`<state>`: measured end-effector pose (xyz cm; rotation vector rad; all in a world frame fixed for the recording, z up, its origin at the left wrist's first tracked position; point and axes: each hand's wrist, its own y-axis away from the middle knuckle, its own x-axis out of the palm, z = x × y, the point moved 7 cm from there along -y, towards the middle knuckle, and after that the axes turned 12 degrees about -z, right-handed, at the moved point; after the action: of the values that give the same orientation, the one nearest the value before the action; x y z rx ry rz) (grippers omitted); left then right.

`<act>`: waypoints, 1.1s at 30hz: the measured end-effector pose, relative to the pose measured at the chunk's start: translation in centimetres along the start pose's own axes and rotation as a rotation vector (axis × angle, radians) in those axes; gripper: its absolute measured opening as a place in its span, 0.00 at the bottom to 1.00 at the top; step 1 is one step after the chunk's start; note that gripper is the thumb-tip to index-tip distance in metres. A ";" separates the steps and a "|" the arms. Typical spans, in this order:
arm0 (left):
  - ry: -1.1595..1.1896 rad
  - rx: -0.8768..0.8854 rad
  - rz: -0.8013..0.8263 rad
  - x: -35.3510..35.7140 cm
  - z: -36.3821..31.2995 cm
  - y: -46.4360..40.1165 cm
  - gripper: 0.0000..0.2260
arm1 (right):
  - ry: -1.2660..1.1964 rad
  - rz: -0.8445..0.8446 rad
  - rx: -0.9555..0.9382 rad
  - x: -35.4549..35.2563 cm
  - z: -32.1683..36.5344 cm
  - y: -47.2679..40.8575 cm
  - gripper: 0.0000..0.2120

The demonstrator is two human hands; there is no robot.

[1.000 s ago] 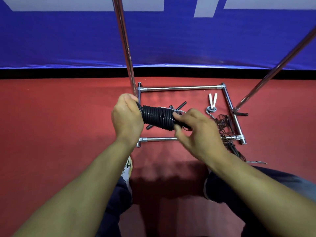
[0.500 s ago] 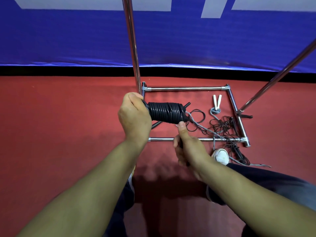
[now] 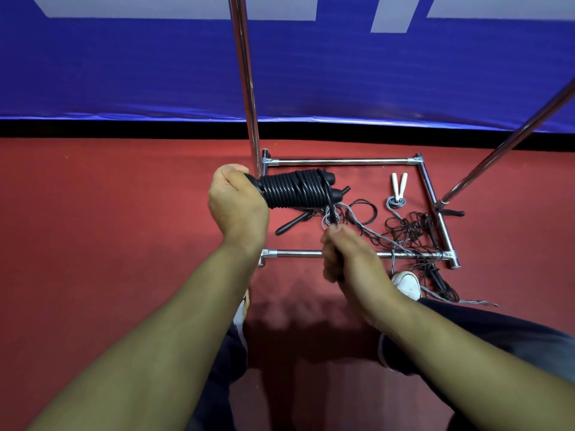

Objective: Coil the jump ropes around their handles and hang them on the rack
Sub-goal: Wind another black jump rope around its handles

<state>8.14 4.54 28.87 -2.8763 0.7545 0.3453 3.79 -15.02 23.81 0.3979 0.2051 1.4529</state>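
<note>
- Left hand (image 3: 238, 206) curled tight round one end of a black jump rope (image 3: 294, 188), cord coiled thickly over both paired handles, bundle held level above the rack base (image 3: 342, 162).
- Right hand (image 3: 348, 256) lower down, fingers closed round the loose tail of that black cord, tail running taut from coil to fist.
- On the red floor (image 3: 109, 228) inside the chrome frame: a white-handled rope (image 3: 399, 185) with grey cord, a tangle of black and grey cords (image 3: 410, 228), a loose black handle (image 3: 291, 223).
- Tangle draped over the near bar and right-hand corner, trailing out past a white shoe (image 3: 407, 283).
- Two chrome rack poles (image 3: 245, 82) rising from the base, one just behind the coil.
- Blue banner (image 3: 124, 63) behind.
</note>
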 end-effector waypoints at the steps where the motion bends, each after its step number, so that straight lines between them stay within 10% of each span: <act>1: -0.002 -0.032 -0.014 -0.1 0.2 -0.4 0.13 | -0.008 -0.028 -0.044 -0.3 0.2 -0.2 0.13; 13: 0.006 0.032 0.009 -0.3 -0.3 0.2 0.13 | 0.710 0.183 -0.292 -1.0 3.2 -1.5 0.12; 20: 0.035 0.020 -0.007 -0.2 -0.3 0.3 0.13 | 0.047 0.204 0.365 0.7 -0.4 0.3 0.10; 28: 0.051 -0.151 -0.120 -0.6 0.9 -1.5 0.15 | -0.241 -0.085 0.212 -0.7 0.2 -1.2 0.13; 33: 0.065 -0.177 -0.128 -0.6 1.1 -1.7 0.15 | 0.038 0.104 0.060 -0.1 0.5 -0.7 0.16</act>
<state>8.26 6.56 28.11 -3.0969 0.5721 0.3190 4.57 -15.21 23.96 0.4354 0.2621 1.5604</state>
